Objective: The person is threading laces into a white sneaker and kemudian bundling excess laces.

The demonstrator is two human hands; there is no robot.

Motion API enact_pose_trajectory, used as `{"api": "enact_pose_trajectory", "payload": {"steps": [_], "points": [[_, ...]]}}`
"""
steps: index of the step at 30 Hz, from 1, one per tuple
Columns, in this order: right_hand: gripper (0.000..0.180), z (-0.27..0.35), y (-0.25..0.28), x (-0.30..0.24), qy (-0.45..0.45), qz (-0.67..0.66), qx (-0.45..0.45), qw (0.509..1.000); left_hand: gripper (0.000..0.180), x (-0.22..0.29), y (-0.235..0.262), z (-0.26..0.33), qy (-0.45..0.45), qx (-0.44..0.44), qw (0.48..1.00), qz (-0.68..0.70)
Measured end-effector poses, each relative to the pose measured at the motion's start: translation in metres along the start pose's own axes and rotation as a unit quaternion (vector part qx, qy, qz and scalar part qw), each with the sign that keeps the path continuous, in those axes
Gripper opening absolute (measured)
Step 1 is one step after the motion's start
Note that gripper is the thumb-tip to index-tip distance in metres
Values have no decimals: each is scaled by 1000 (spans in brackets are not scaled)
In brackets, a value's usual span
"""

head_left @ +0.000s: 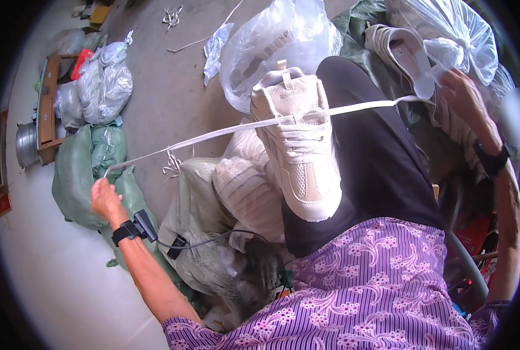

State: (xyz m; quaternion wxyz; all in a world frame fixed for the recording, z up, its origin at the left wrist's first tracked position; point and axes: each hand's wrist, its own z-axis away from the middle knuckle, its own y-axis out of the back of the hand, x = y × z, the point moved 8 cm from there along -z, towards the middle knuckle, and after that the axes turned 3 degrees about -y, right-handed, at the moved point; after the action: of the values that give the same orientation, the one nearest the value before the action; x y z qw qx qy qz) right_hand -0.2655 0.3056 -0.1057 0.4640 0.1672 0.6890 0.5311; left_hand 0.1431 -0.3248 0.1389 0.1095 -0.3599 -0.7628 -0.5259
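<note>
A cream-white sneaker (302, 146) rests on my black-trousered leg, its toe toward me and its lace crossed through the upper eyelets. The white shoelace (225, 132) runs out from it to both sides, pulled nearly straight. Far out to the left, my left hand (107, 201) is closed on one end of the lace. My right hand (465, 105), raised at the far right, is closed around the other end; its fingertips are partly blurred. Close by that hand lies a second pale sneaker (401, 55) on its side, among plastic bags.
Clear plastic bags (283, 49) stand just beyond the sneaker. Green sacks (76, 175) lie at the left, near a wooden frame (49, 99). A whitish sack (190, 227) sits below the sneaker's left side. Loose laces (172, 17) lie on the floor. A cable (213, 238) runs from my left wrist.
</note>
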Motion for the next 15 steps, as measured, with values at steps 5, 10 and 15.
{"api": "enact_pose_trajectory", "payload": {"steps": [5,10,15], "points": [[13,-28,-8,-206,235,-88,5,968,15,50,-114,108,-44,-235,968,77],[10,-25,-24,-277,288,-118,-54,949,18,174,-156,236,-352,-431,804,208],[8,-12,-39,-288,288,-124,-102,944,15,174,-176,253,-335,-451,799,216]]}}
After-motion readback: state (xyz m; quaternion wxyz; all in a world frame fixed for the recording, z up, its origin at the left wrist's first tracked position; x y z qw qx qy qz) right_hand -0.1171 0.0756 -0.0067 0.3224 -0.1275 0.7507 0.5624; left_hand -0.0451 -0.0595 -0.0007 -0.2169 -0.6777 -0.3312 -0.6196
